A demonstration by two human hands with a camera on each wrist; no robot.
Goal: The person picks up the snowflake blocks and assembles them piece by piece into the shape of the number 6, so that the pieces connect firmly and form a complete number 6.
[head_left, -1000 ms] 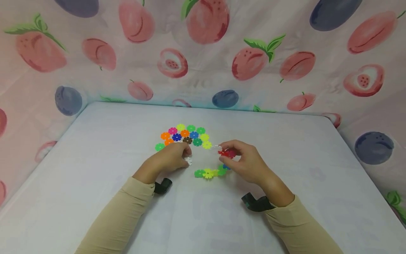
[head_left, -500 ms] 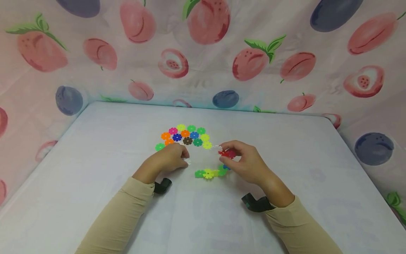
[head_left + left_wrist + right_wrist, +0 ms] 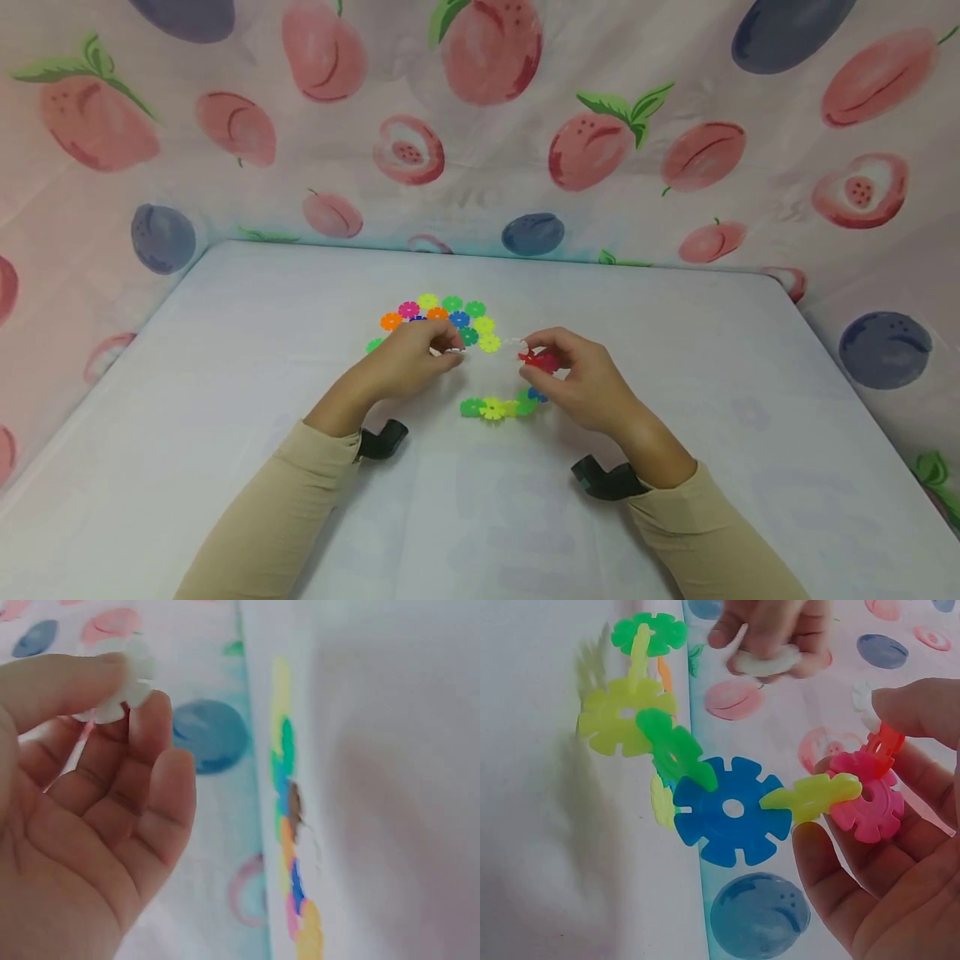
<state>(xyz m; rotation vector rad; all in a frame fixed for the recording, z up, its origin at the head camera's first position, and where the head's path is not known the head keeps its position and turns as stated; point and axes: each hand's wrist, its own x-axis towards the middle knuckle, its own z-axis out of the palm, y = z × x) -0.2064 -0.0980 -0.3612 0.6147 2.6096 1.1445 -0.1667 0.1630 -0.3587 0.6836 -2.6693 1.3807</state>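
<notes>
My left hand [image 3: 412,360] pinches a white notched plastic disc [image 3: 137,679] between thumb and fingertips, and its other fingers curl loosely. It is up off the table, in front of the loose discs. My right hand [image 3: 588,379] holds one end of a chain of interlocked notched discs. In the right wrist view a red disc [image 3: 885,746] and a pink disc [image 3: 866,814] sit at the fingers, with a white disc [image 3: 865,701] at that tip. From there the chain runs through a blue disc [image 3: 735,829] and yellow and green ones to a green end disc [image 3: 656,634].
Several loose discs in mixed colours lie in a cluster beyond the left hand, among them a yellow disc [image 3: 489,342] and an orange disc [image 3: 391,321]. They rest on a white-covered table [image 3: 480,517]. A fruit-print cloth [image 3: 465,200] hangs behind it.
My left hand has moved up and slightly forward with its white disc, now covering more of the loose discs. The right hand and the chain have hardly shifted.
</notes>
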